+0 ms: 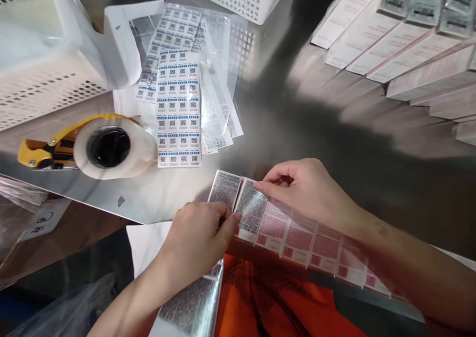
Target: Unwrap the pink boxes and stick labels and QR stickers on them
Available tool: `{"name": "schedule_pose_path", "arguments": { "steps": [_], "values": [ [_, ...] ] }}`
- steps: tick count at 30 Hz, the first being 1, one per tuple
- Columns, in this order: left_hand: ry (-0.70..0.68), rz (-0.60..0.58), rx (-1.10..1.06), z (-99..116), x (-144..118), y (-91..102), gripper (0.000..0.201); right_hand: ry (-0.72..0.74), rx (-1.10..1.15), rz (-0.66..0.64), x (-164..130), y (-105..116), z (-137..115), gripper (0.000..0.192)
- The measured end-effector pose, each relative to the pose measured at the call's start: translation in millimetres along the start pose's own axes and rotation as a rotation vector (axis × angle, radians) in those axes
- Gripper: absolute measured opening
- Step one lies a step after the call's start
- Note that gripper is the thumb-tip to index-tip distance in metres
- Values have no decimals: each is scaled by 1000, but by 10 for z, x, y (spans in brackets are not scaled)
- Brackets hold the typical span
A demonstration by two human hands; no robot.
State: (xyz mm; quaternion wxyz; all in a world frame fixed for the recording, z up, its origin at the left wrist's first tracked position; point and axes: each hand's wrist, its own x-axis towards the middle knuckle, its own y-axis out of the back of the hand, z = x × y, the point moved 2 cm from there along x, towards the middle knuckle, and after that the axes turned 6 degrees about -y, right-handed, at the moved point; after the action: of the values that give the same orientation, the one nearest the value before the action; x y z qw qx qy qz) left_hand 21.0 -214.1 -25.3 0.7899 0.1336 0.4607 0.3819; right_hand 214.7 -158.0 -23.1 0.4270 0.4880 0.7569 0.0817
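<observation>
A silver label [253, 205] with dense dark print lies over the second box in a row of cartons [297, 233] with pink panels. My right hand [303, 183] pinches its upper right corner between thumb and finger. At its lower left edge, my left hand [197, 238] is closed, with the thumb against the label. The leftmost carton bears a similar printed label [225, 187]. Below my left wrist lies a sheet of silver labels [191, 305], partly covered by my forearm. Orange clothing [282, 297] shows under the row.
On the metal table [267, 129], a yellow tape dispenser [35, 153] holds a clear roll [143, 151]. Sheets of QR stickers [179, 111] lie beside it. White perforated baskets [89, 72] stand at left and top. White boxes [375, 34] are lined up at upper right.
</observation>
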Motion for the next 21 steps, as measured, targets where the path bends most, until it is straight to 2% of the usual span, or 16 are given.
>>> {"name": "schedule_pose_path", "arguments": {
  "steps": [21],
  "values": [
    [7, -6, 60, -21, 20, -21, 39, 42, -75, 72, 5, -30, 16, 20]
  ]
}}
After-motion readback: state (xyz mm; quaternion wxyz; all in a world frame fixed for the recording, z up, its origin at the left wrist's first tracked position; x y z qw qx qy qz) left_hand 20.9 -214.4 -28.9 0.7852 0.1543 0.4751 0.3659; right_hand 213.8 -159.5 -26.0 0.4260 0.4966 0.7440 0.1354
